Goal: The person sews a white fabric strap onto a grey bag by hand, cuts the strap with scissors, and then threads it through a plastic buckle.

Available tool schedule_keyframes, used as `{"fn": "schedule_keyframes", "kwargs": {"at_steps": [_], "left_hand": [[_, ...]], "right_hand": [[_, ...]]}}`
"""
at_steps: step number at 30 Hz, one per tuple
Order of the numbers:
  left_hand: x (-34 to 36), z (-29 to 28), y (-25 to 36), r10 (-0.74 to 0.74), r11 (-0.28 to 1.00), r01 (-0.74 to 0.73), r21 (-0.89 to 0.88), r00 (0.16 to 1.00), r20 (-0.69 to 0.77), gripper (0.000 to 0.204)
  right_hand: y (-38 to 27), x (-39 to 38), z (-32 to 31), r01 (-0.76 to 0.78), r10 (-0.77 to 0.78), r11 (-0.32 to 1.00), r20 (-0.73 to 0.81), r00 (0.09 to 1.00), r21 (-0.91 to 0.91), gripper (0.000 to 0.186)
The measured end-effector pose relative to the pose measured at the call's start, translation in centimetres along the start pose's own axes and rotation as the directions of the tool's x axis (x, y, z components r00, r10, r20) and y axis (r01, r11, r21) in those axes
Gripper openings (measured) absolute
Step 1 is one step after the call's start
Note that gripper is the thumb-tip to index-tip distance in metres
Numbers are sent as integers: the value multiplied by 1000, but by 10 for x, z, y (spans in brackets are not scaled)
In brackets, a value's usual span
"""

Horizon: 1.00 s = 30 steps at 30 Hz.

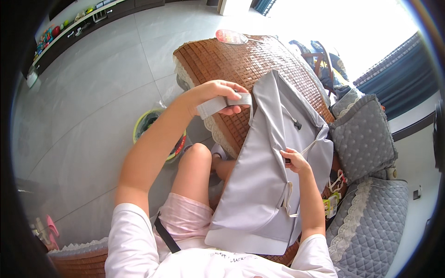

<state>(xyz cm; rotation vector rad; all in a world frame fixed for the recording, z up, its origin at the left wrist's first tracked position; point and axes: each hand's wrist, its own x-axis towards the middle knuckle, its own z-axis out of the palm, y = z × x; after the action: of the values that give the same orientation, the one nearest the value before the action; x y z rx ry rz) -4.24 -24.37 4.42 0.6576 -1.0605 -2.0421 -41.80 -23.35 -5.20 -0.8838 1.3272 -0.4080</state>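
A large light-grey fabric piece (259,185), like a soft bag or cover, lies across my lap and the seat mat. My left hand (214,92), at its far left edge, is closed round a pale grey webbing strap (211,107). A dark buckle-like piece shows between those fingers. Near the middle of the fabric, my right hand (299,164) pinches a small black piece (288,161), partly hidden by the fingers, that looks like a buckle. A cord with a black cord lock (297,124) lies beyond it. A cream strap (288,199) hangs nearer to me.
A brown tile mat (208,60) with lace edging covers the seat ahead, with a hand fan (232,37) on it. Grey quilted cushions (364,139) stand at the right. A round yellow-green rimmed bin (139,125) is on the floor at the left.
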Motion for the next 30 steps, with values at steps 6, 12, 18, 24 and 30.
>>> {"fn": "schedule_keyframes", "kwargs": {"at_steps": [6, 12, 18, 24, 30], "left_hand": [[-2, 6, -5, 74, 990, -48, 133, 978, -195, 33], [-9, 20, -31, -18, 977, 61, 202, 978, -209, 46], [-45, 12, -41, 535, 310, -25, 950, 831, -153, 41], [-87, 13, -74, 589, 239, -16, 971, 797, -132, 35], [-100, 18, -109, 688, 184, -27, 982, 717, -109, 32]], "right_hand": [[-13, -9, 11, 78, -78, 997, -16, 997, -10, 14], [-4, 7, 10, 30, -38, 991, -55, 998, -133, 12], [-3, 9, 23, -15, -73, 915, -203, 976, -403, 15], [-11, 7, 36, 69, -222, 810, -195, 955, -583, 23], [-23, 14, 33, 71, -301, 643, -166, 939, -762, 23]]}}
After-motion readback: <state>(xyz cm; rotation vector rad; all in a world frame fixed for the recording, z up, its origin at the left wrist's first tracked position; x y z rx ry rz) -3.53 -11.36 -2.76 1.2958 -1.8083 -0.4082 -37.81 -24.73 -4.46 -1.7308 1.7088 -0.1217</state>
